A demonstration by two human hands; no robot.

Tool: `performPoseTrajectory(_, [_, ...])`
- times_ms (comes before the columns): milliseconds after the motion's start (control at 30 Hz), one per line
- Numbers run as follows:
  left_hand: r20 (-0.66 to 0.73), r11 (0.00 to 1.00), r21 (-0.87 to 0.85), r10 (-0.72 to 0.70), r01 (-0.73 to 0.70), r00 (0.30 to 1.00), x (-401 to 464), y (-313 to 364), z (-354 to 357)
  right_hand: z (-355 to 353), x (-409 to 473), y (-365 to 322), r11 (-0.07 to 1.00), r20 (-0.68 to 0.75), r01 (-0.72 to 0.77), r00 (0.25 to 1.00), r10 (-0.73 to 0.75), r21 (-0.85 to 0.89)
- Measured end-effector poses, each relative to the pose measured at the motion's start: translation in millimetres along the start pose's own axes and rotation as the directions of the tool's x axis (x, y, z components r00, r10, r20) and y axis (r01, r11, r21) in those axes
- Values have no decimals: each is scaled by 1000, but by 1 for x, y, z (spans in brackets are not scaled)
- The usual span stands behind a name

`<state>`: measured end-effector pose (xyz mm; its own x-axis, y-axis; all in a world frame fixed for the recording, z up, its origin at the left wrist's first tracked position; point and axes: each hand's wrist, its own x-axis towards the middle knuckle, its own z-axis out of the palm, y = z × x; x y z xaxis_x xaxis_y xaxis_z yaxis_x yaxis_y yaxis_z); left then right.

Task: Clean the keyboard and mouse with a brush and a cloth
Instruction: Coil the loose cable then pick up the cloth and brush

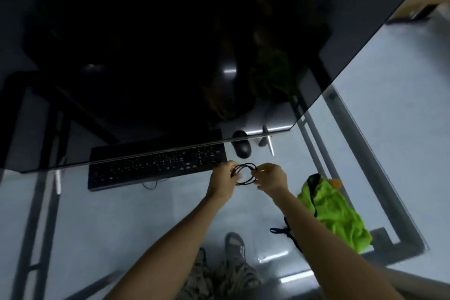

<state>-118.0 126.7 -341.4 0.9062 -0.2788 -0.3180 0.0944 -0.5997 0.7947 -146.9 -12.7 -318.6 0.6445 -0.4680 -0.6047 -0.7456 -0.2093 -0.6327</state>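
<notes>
Both hands, the left hand [225, 174] and right hand [269, 176], pinch a coiled black cable [244, 174], seemingly tidying it away; cleaning seems not yet begun. Next, reaching the green cloth [333, 214] beside the right hand.

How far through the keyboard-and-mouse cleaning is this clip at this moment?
Cleaning itself does not look started. Both hands, left hand and right hand, hold a coiled black cable between them above the glass table. The green cloth lies crumpled to the right, untouched. No brush is clearly visible. Still left: brushing and wiping the keyboard and the mouse.
</notes>
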Motion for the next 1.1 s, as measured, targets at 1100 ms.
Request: performPoseTrajectory(1100, [-111,909,319,316,-268,942,7,47,32,-55,28,11,962,-126,197,967,-223,-190])
